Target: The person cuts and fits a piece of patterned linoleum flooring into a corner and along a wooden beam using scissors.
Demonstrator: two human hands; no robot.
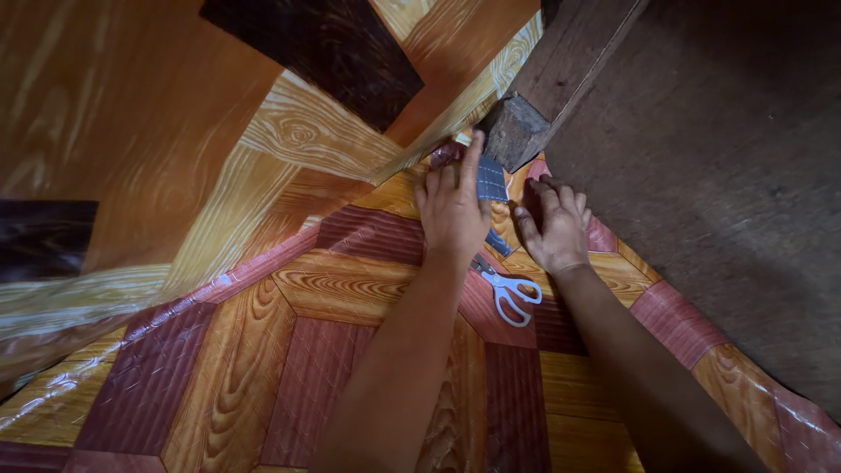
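My left hand [451, 210] presses on a glossy vinyl floor sheet [263, 350] with a red and orange wood-grain pattern, pinching a folded-back flap [491, 180] whose grey gridded underside shows. My right hand [554, 228] lies flat on the sheet just to the right, fingers spread toward the base of a wooden post [517, 127]. White-handled scissors [506, 289] lie on the sheet between my forearms, touching neither hand.
A second sheet with orange, pale and dark wood pattern [175, 131] rises curled at the left and back. A dark wooden wall or board [718, 175] fills the right side, and the sheet's edge [745, 377] runs up against it.
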